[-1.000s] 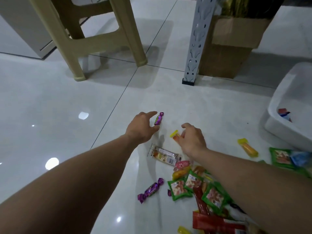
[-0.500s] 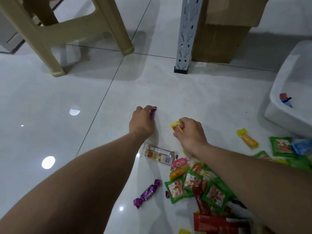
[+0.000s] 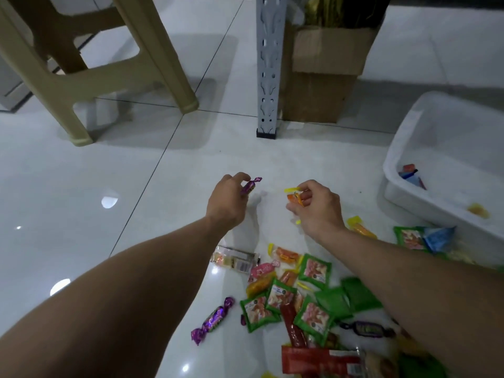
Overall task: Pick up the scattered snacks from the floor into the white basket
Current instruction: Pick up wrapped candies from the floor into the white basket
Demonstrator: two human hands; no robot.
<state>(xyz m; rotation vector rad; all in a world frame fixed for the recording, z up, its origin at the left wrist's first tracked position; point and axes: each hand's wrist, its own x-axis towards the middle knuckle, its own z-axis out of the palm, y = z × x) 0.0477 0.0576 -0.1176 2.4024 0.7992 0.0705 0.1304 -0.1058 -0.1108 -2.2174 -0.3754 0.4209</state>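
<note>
- Snacks (image 3: 294,301) lie heaped at lower centre of the head view; basket (image 3: 409,192) at right edge.
- Left hand (image 3: 226,203) pinches a purple candy (image 3: 249,186) at centre.
- Right hand (image 3: 317,205) grips an orange candy (image 3: 294,197) beside it.

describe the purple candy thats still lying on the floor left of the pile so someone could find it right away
Find the heap of green snack packets on the white tiled floor. Just left of that heap, alone on bare tile, lies the purple candy with twisted ends. A second purple candy is pinched in the left hand, so skip that one.
</note>
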